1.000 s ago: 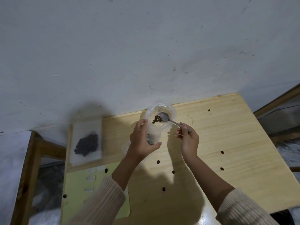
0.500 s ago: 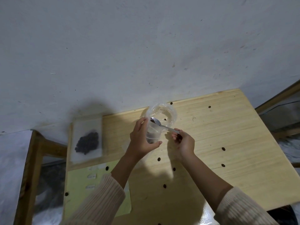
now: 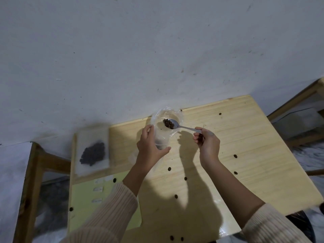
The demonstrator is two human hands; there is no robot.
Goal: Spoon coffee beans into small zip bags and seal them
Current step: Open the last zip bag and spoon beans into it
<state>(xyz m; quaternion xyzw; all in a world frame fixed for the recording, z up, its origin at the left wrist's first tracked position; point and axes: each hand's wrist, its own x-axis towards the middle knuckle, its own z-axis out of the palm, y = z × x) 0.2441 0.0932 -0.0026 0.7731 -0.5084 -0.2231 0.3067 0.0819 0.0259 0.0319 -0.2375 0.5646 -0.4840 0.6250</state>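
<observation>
The person's left hand holds a clear bag over the far side of the wooden table, close to the wall. The fingers and thumb are curled round the lower part of the bag. The bag stands up tall, with its bottom down in the hand and its wide open mouth at the top. The plastic is see-through, so its edges are hard to make out.

The right hand grips a metal spoon by the end of its handle. The fingers are curled tight round it. The spoon lies almost flat. Its long line runs from the hand on the right to the bag on the left. The round end points left and a bit away from the person, and it sits right at the mouth of the bag. It faces up and carries a little heap of brown beans. Whether the spoon touches the plastic cannot be told.

On the left side of the table lies a white sheet with a dark pile of beans on it, well apart from the bag. Near the person a pale green sheet lies on the table, with a few small white labels on it. Dark round spots are scattered over the wood, too small to tell what they are. Both arms wear ribbed cream sleeves.
</observation>
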